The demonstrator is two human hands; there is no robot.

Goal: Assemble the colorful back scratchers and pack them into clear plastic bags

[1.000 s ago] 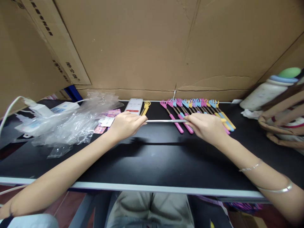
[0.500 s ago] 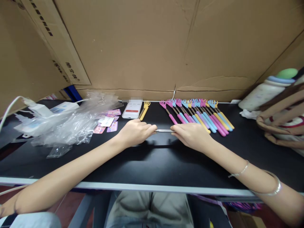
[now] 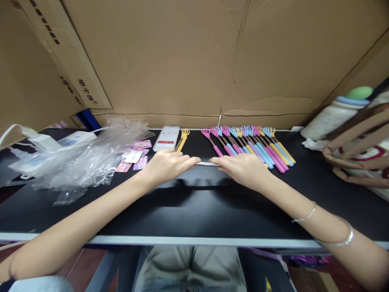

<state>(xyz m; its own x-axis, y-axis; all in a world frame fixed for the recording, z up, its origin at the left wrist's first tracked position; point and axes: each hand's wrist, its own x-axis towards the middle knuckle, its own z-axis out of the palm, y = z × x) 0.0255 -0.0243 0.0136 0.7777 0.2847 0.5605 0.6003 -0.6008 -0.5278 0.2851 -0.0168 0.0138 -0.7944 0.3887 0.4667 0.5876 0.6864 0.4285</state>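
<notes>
Two hands, left hand (image 3: 164, 165) and right hand (image 3: 243, 170), each grip pinched on one end of a telescopic metal rod (image 3: 207, 164), low over black counter (image 3: 194, 207), just before row of back scratchers (image 3: 252, 144).

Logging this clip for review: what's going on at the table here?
A person holds a thin metal rod level between both hands, the left hand on one end and the right hand on the other, just over the black table. Behind it lies a row of pink, blue and yellow back scratchers, with a phone and loose plastic bags to the left.
</notes>
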